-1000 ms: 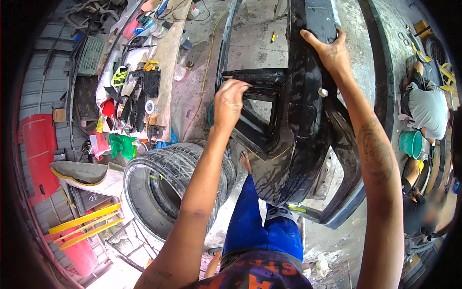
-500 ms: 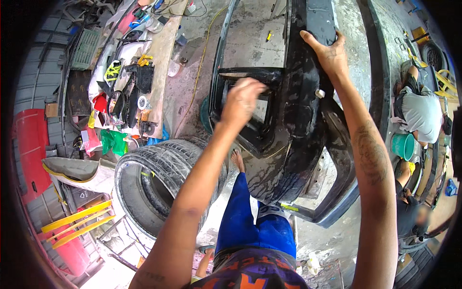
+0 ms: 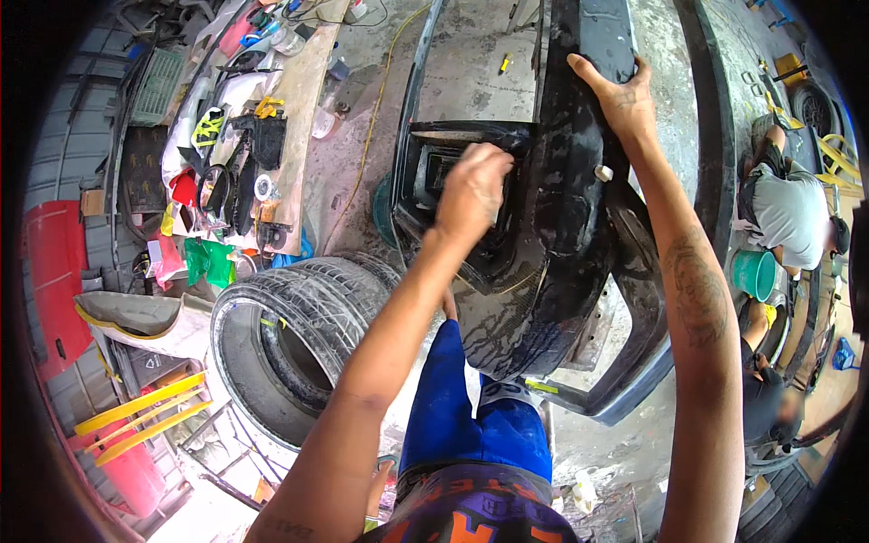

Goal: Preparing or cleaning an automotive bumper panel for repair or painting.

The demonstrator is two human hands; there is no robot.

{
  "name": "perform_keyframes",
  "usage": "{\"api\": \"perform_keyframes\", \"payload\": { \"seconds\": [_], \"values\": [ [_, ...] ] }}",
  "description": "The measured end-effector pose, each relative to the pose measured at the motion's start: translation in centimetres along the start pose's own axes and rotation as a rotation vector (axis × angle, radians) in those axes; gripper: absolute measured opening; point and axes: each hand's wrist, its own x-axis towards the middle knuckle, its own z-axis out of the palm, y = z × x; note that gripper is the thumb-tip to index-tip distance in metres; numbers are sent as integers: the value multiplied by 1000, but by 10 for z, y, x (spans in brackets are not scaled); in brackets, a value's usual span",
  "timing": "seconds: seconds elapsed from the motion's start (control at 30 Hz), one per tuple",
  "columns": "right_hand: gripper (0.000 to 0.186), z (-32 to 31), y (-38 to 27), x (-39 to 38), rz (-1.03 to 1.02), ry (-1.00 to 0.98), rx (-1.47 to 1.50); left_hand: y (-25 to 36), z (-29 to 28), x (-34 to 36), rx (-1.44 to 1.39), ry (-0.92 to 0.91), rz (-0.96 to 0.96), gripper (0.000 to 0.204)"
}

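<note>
A large black car bumper [image 3: 566,213], wet and smudged with grey in places, stands upright in front of me. My right hand [image 3: 625,98] grips its upper part, thumb on the near face and fingers hooked round the right edge. Over the squarish recess [image 3: 433,172] at the bumper's left side is my left hand [image 3: 475,188], its fingers curled in and slightly blurred. Whatever those fingers hold, if anything, is hidden. A small white piece [image 3: 604,173] sits on the bumper below my right hand.
Stacked tyres [image 3: 272,335] stand at my left, beside my legs. Beyond them a wooden board [image 3: 312,100] carries tools and loose parts. A yellow cable [image 3: 369,149] runs along the floor. At the right, a co-worker [image 3: 787,213] bends near a green bucket [image 3: 753,274].
My left hand has shifted a little to the right across the recess, its fingers still curled. My right hand keeps its grip on the bumper. The view has moved slightly.
</note>
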Motion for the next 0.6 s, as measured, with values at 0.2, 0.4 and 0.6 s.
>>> {"api": "perform_keyframes", "payload": {
  "seconds": [0.2,0.4,0.6],
  "values": [
    [130,-3,-5,-6,37,-6,-1,-9,-26,-4,146,92,-123,9],
    [133,-3,-3,-8,37,-27,4,-17,-36,0,54,-52,-96,10],
    [132,-1,-4,-4,8,6,-13,8,-3,4,11,-18,-6,10]
  ]
}}
